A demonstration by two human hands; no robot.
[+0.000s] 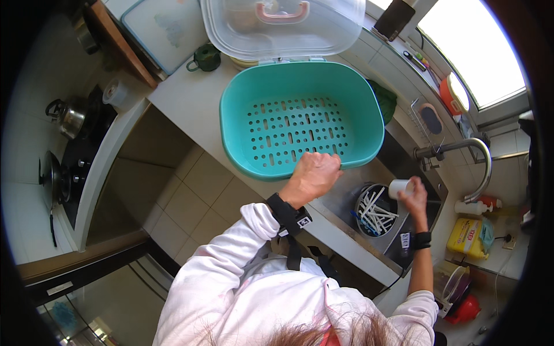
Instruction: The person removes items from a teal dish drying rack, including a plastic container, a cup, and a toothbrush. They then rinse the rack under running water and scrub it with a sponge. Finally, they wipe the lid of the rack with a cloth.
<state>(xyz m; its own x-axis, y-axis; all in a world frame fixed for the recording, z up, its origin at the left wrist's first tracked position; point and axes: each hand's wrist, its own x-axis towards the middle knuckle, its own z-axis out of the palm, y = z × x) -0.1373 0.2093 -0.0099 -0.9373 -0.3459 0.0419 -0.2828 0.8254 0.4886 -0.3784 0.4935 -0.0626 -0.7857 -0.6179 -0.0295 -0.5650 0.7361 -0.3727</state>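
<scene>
My left hand [314,176] grips the near rim of a turquoise plastic box [298,78], its fingers hidden inside the edge. Rows of holes and slots pierce the box's bottom. The clear hinged lid [242,36] with a pink handle [283,15] stands raised at the back. Over the sink, my right hand [416,200] holds a small white cup [399,189], tipped on its side. Just left of the cup, a round metal pot [360,200] in the sink [346,190] contains several white sticks [378,212] and a blue item [364,222].
A curved faucet [482,151] arches over the sink's far right side. A dark green cup [207,58] is on the white counter [194,99] behind the box. Farther left are a kettle [71,119] and a pan [52,177]. A yellow jug [465,235] stands at right.
</scene>
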